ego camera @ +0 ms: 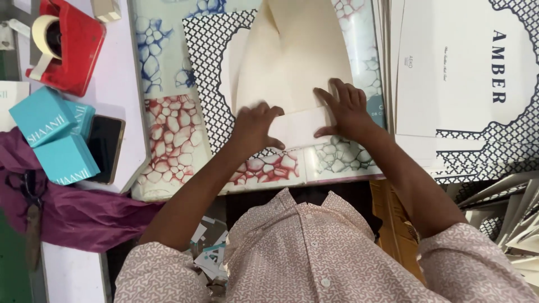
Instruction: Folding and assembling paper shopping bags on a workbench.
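A flat cream card sheet [295, 62] lies on a black-and-white lattice-patterned board [205, 73] in the middle of the table. Its near flap [300, 128] is folded over toward me. My left hand [254, 124] presses on the flap's left end with curled fingers. My right hand [345, 109] lies flat with spread fingers on the flap's right end and the sheet above it. Neither hand grips anything; both push down on the card.
A red tape dispenser [67, 45] sits at far left. Two teal boxes [53, 134] and a dark phone [105, 147] lie below it, with purple cloth [73, 210] and scissors [31, 216]. A stack of printed white box blanks [466, 84] fills the right side.
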